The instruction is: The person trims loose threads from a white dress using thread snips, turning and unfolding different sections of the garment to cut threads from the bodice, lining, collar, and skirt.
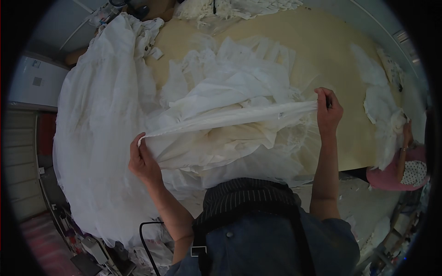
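A white gown with tulle layers (230, 87) lies spread on the table in front of me. Its folded fabric edge (239, 116) is stretched taut in a band between my two hands. My left hand (143, 158) pinches the left end of that edge. At the other end, my right hand (328, 110) is closed on the fabric, higher and farther right. Below the band, looser lining and sheer tulle (258, 158) hang in folds toward my apron.
A large heap of white tulle (101, 129) covers the left side. The tan table (340, 55) extends behind and right. More white lace pieces (380, 101) lie at the right edge, near another person in pink (398, 170). White trimmings (230, 11) sit at the back.
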Demonstrator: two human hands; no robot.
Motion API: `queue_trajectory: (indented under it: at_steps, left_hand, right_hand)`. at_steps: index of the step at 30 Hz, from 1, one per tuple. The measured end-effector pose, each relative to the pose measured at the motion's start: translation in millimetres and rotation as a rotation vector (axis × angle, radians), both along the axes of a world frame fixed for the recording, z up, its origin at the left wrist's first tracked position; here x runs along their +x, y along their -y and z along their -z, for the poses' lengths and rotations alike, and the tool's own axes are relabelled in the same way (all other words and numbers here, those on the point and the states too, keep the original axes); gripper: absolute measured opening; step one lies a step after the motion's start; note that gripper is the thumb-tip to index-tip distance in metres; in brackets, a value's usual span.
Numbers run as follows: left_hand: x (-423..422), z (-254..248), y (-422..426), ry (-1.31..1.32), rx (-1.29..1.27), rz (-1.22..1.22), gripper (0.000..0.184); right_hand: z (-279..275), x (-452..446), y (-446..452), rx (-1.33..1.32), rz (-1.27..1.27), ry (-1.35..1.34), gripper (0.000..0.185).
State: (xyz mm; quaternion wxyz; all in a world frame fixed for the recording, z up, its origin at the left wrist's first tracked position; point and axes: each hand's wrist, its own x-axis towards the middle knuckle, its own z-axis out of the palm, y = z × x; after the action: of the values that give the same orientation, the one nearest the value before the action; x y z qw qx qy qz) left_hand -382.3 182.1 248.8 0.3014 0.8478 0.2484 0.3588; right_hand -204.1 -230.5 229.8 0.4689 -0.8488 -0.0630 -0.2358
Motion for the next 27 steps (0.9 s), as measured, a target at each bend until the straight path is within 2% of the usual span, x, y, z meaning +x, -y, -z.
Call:
queue_trajectory:
  at_steps: [4, 7, 10, 13, 16, 19, 21, 24, 25, 27]
  left_hand:
    - [-1.8, 4.9, -13.0, 0.007, -0.017, -0.008, 0.021]
    - [-2.5, 7.0, -25.8, -0.004, 0.022, -0.03, 0.023]
    - [-1.3, 9.7, -31.5, -0.022, 0.092, -0.087, 0.024]
    - [4.2, 9.5, -29.9, -0.041, 0.035, -0.106, 0.024]
    - [7.2, 9.7, -39.7, -0.023, -0.075, -0.043, 0.025]
    - [12.5, 9.3, -47.6, -0.032, -0.105, -0.01, 0.025]
    - [16.3, 15.9, -54.4, -0.064, -0.117, 0.031, 0.023]
    - [21.5, 35.1, -43.9, -0.352, 0.254, -0.084, 0.021]
    - [29.6, 30.4, -28.1, -0.251, 0.271, 0.0, 0.02]
    - [51.1, 11.4, 27.4, -0.107, -0.085, 0.255, 0.023]
  right_hand:
    - [-3.1, 3.5, -1.0, -0.021, 0.035, 0.123, 0.009]
    - [-1.7, 14.9, -3.4, -0.144, 0.061, 0.319, 0.007]
    - [3.3, 31.5, 3.6, -0.253, 0.084, 0.399, 0.006]
    - [-0.9, 32.2, -5.4, -0.216, 0.052, 0.411, 0.007]
    - [-32.5, 19.0, -18.2, -0.196, -0.262, 0.122, 0.016]
    - [-19.5, 22.9, -22.7, -0.302, -0.385, 0.292, 0.031]
    - [-21.9, 18.9, -24.1, -0.314, -0.36, 0.358, 0.039]
    - [-31.9, 8.3, -30.5, -0.347, -0.337, 0.431, 0.045]
    - [-34.5, 6.4, -33.7, -0.359, -0.331, 0.45, 0.047]
    - [-33.7, 4.9, -39.4, -0.349, -0.319, 0.438, 0.045]
